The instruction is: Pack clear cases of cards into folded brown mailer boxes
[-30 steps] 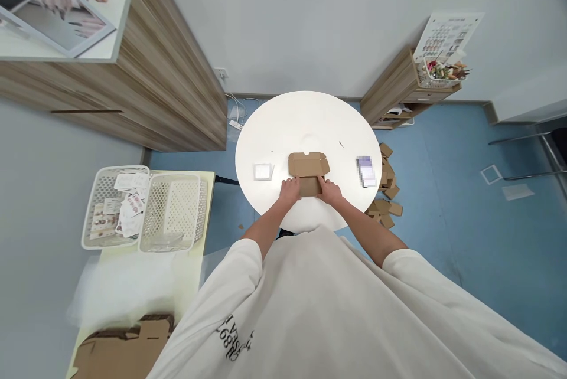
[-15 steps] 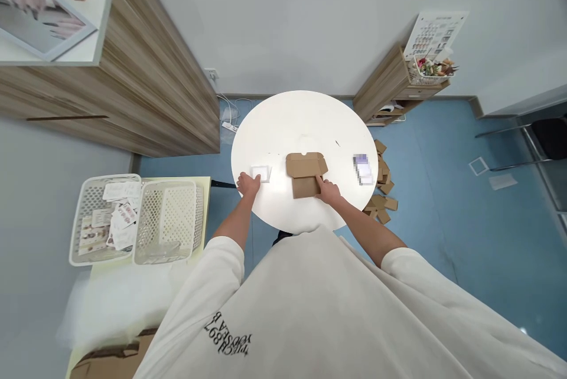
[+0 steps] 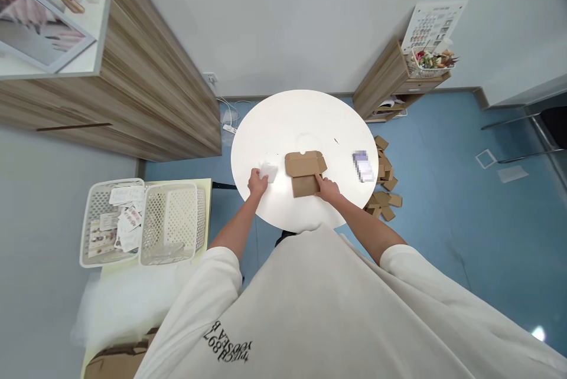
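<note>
Open cardboard box (image 3: pixel 305 165) on white surface (image 3: pixel 301 116), right edge grasped by right hand (image 3: pixel 328 189), probably for steadying; small white packet (image 3: pixel 270 171) pinched in left hand (image 3: pixel 257 182); purple-and-white item (image 3: pixel 363 167) set apart at right, likely for working room

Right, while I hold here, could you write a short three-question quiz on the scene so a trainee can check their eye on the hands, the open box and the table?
1. True or false: the right hand is touching the open cardboard box.
2. Fill the gap: the small pale packet is in the person's ____ hand.
3. Where on the round table is the purple-and-white item?
A) Left of the box
B) Right of the box
C) On top of the box

Key: 1 true; 2 left (the left hand holds it); 3 B.
</note>
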Action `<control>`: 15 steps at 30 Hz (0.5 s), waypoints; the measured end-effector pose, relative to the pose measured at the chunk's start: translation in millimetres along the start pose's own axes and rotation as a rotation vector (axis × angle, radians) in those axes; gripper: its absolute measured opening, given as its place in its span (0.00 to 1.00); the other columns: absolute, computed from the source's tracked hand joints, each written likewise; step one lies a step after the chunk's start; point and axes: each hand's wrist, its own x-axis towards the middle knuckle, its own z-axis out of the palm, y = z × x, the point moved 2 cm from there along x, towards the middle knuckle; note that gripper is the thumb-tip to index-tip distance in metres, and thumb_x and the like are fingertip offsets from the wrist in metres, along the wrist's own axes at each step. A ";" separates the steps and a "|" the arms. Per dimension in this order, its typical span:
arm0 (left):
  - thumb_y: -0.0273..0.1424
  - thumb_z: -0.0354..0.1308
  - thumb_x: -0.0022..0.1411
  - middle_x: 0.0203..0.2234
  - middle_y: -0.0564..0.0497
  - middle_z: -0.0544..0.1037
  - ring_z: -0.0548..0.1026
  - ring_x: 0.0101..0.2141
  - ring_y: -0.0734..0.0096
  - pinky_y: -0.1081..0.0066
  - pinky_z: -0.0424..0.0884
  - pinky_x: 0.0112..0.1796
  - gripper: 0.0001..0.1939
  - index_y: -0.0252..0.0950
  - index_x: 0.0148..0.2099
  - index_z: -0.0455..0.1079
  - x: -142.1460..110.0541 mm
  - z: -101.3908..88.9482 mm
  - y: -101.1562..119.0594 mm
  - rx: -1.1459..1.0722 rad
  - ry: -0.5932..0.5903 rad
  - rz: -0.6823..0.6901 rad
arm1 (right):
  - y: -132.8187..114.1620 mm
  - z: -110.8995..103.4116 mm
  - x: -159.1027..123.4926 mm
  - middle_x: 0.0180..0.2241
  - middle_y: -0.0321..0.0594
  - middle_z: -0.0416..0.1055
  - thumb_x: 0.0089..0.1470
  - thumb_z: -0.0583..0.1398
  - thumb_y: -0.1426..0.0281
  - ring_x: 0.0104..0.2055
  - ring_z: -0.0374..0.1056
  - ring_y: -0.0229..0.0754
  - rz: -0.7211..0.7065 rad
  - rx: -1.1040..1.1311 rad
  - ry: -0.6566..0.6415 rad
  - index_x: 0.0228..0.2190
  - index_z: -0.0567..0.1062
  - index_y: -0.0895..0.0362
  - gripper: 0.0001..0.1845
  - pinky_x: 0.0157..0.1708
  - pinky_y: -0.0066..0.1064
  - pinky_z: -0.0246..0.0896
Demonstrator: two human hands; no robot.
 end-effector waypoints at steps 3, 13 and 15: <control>0.35 0.58 0.63 0.45 0.52 0.77 0.76 0.47 0.63 0.65 0.68 0.47 0.13 0.45 0.50 0.63 -20.0 9.6 26.8 -0.047 -0.064 0.168 | 1.1 -1.3 0.0 0.53 0.52 0.67 0.56 0.66 0.60 0.52 0.68 0.54 -0.014 0.010 0.007 0.70 0.43 0.48 0.51 0.47 0.37 0.56; 0.33 0.55 0.62 0.47 0.50 0.79 0.75 0.50 0.55 0.51 0.58 0.58 0.14 0.44 0.51 0.68 -71.5 78.8 96.2 0.221 -0.527 0.438 | 7.4 0.1 1.3 0.52 0.52 0.68 0.55 0.67 0.58 0.51 0.68 0.55 -0.056 0.041 0.054 0.65 0.54 0.51 0.44 0.46 0.38 0.57; 0.33 0.56 0.61 0.46 0.51 0.79 0.75 0.49 0.56 0.50 0.59 0.57 0.14 0.44 0.51 0.68 -69.5 82.6 97.3 0.220 -0.570 0.444 | 8.8 0.7 1.7 0.51 0.52 0.69 0.55 0.66 0.58 0.51 0.68 0.55 -0.066 0.054 0.056 0.64 0.56 0.52 0.42 0.46 0.38 0.58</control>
